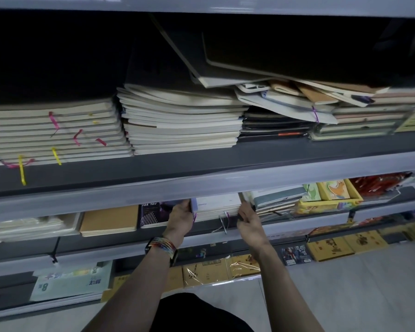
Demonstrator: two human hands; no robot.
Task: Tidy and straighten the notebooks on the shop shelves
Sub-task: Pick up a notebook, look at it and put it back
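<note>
Left hand (179, 218): reaches up to the left end of the white notebook stack (217, 207) on the second shelf down.
Left fingers (187, 204): held close together and touching the stack's left side. The tips run up under the grey shelf lip (130, 195), so I cannot tell whether they curl round the edge or only press on it.
Right hand (249, 224): set against the right end of the same stack, opposite the left hand.
Right fingers (244, 207): fairly straight and pressed together, flat along the stack's right side. The thumb sits low at the front corner. No curl round the stack shows.
White notebook stack: lies flat between the two hands, with its front edge facing outward. Thin ribbons (225, 222) hang over the front of the shelf.
Left neighbour: a dark notebook printed "FOR YOU" (152, 214), just beside the left hand, with a brown kraft stack (109, 221) further left.
Right neighbour: a stack topped by a teal cover (279, 198), just beside the right fingers.
Wrist: a multicoloured woven band (164, 245) on the left arm.
Upper shelf: pale notebook stacks (182, 121), with an untidy heap of tilted notebooks (285, 97) to their right.
</note>
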